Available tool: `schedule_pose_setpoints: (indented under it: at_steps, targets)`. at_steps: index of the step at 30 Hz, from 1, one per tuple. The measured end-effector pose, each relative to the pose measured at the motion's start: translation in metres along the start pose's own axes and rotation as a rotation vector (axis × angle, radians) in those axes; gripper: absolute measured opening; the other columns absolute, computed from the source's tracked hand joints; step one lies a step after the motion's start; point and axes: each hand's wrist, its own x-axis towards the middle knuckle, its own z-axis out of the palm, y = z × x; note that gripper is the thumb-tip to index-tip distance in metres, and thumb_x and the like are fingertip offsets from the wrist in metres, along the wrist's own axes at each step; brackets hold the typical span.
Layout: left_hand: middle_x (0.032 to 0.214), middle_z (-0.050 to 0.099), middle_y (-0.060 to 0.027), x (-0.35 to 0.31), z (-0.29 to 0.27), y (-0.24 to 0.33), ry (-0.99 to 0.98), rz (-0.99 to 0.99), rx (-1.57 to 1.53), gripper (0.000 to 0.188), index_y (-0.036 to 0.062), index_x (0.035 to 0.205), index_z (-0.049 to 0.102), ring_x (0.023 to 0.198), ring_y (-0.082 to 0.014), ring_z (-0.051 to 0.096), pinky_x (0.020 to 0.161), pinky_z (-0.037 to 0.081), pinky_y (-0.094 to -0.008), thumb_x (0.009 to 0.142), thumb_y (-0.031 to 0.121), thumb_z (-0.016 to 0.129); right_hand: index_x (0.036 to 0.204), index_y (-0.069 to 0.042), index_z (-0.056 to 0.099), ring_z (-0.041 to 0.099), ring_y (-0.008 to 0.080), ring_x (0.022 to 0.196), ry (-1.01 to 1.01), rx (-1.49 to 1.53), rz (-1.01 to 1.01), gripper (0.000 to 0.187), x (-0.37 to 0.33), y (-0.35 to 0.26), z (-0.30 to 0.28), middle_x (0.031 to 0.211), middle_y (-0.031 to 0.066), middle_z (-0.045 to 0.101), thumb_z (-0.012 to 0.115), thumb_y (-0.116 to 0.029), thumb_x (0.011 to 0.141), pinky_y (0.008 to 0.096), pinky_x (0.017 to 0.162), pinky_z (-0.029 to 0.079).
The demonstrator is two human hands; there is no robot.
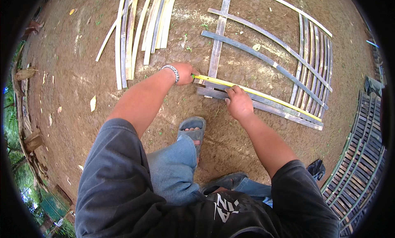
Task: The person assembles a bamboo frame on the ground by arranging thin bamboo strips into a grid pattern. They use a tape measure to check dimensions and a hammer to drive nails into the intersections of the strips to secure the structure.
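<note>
Measuring looks to be the step in hand: a yellow tape measure [255, 94] is stretched along the near grey bamboo slat [267, 108] of a lattice frame [312, 61] lying on the dirt ground [74, 73], running from centre out to the right. The left hand [185, 72], a beaded bracelet [173, 71] at its wrist, reaches far forward with the arm nearly straight; its fingers are closed on the tape's left end just by the upright slat [217, 48]. The right hand [238, 103] lies palm down, fingers together, pressing tape and slat. Next, I judge, the tape must be held taut and flat while a length is read. A bundle of pale bamboo strips [144, 28] lies far left. One sandalled foot [193, 129] stands near.
</note>
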Motion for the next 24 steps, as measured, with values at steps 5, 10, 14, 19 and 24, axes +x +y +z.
schedule_pose_setpoints:
  at_steps: [5, 10, 14, 19, 24]
  targets:
    - [0.133, 0.059, -0.0197, -0.006, -0.004, 0.004, -0.013, -0.001, -0.030, 0.045, 0.0247, 0.139, 0.063, 0.123, -0.0368, 0.058, 0.107, 0.046, -0.0448, 0.095, 0.024, 0.057, 0.128, -0.013, 0.064, 0.056, 0.0283, 0.124, 0.023, -0.088, -0.073, 0.037, -0.002, 0.001, 0.007, 0.126, 0.0084, 0.060, 0.067, -0.021, 0.092, 0.0422, 0.105, 0.046]
    - [0.131, 0.062, -0.0181, -0.006, -0.003, 0.004, 0.013, 0.015, -0.004, 0.046, 0.0254, 0.139, 0.063, 0.121, -0.0356, 0.061, 0.106, 0.047, -0.0439, 0.095, 0.022, 0.055, 0.126, -0.014, 0.065, 0.056, 0.0277, 0.124, 0.065, -0.076, -0.080, 0.035, -0.004, 0.001, 0.018, 0.125, 0.0074, 0.061, 0.068, -0.021, 0.091, 0.0428, 0.105, 0.046]
    - [0.133, 0.059, -0.0183, -0.004, -0.001, 0.002, 0.003, 0.008, -0.022, 0.044, 0.0240, 0.140, 0.063, 0.124, -0.0361, 0.058, 0.108, 0.045, -0.0440, 0.096, 0.025, 0.056, 0.128, -0.014, 0.064, 0.055, 0.0280, 0.125, 0.058, -0.099, -0.071, 0.037, -0.004, -0.001, 0.019, 0.126, 0.0073, 0.061, 0.068, -0.021, 0.091, 0.0431, 0.106, 0.046]
    - [0.132, 0.064, -0.0176, -0.008, -0.002, 0.004, 0.043, 0.033, 0.017, 0.047, 0.0242, 0.139, 0.064, 0.120, -0.0347, 0.062, 0.106, 0.048, -0.0431, 0.093, 0.019, 0.054, 0.130, -0.014, 0.063, 0.054, 0.0285, 0.127, 0.016, -0.077, -0.063, 0.040, -0.006, -0.003, 0.012, 0.129, 0.0078, 0.061, 0.067, -0.021, 0.092, 0.0439, 0.108, 0.045]
    - [0.131, 0.063, -0.0174, -0.013, -0.006, 0.008, 0.049, 0.022, 0.012, 0.047, 0.0231, 0.139, 0.063, 0.121, -0.0345, 0.061, 0.106, 0.048, -0.0441, 0.092, 0.019, 0.054, 0.134, -0.013, 0.060, 0.053, 0.0288, 0.129, -0.006, -0.091, -0.060, 0.044, -0.012, -0.001, 0.009, 0.133, 0.0082, 0.060, 0.067, -0.022, 0.092, 0.0441, 0.109, 0.043]
